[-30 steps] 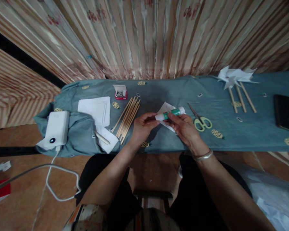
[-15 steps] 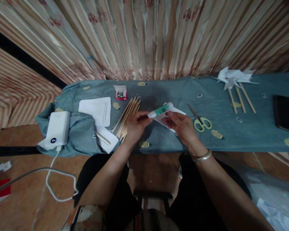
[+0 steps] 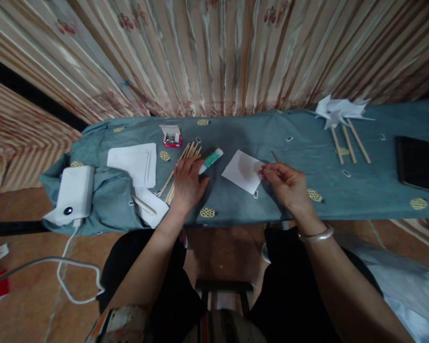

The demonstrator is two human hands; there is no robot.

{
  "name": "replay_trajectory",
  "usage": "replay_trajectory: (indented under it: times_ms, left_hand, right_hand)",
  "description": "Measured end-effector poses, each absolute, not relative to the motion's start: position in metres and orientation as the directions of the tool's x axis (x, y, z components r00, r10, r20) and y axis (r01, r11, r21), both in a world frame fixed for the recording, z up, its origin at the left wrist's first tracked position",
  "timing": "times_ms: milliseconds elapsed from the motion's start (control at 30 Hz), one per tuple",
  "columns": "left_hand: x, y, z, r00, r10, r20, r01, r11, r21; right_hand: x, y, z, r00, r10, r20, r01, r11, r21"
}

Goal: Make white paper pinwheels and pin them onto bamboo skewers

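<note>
My left hand [image 3: 188, 183] rests palm down over the near part of the wooden sticks [image 3: 191, 150], its fingers loosely spread. A green and white glue stick [image 3: 212, 160] lies beside it, one end between my index finger and thumb; the thumb looks apart from it. At the right corner of a white square of paper [image 3: 243, 170], the thumb and fingertips of my right hand [image 3: 284, 183] pinch the edge. The paper lies on the blue-green cloth [image 3: 236, 209]. My right hand covers most of the scissors [image 3: 275, 156], leaving a blade tip visible.
Paper pinwheels on sticks [image 3: 341, 112] and a dark phone [image 3: 416, 163] lie at right. Leftward are a small red box of metal pieces [image 3: 172, 138], stacked paper [image 3: 132, 162], a white pen-like object [image 3: 145, 206] and a cabled white power bank [image 3: 75, 195]. A curtain [image 3: 214, 62] hangs behind.
My left hand has moved left and lowered the glue stick beside the sticks. The paper now shows fully, its right corner pinched by my right hand, which has come over the scissors.
</note>
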State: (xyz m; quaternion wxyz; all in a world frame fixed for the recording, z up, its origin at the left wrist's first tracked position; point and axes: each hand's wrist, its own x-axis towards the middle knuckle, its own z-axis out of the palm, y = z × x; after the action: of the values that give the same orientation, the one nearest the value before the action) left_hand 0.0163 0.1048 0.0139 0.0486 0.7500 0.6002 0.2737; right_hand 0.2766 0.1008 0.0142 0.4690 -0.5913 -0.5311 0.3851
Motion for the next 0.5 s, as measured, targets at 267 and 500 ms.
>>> replay_trajectory:
  times_ms: [267, 500]
  left_hand:
    - [0.069, 0.099, 0.011, 0.576, 0.768, 0.278, 0.707, -0.639, 0.301]
    - [0.078, 0.104, 0.004, 0.626, 0.714, 0.315, 0.669, -0.699, 0.253]
  right_hand:
    - [0.281, 0.090, 0.006, -0.212, 0.927, 0.310, 0.705, 0.365, -0.608]
    - [0.279, 0.093, -0.001, -0.269, 0.902, 0.338, 0.740, 0.419, -0.527]
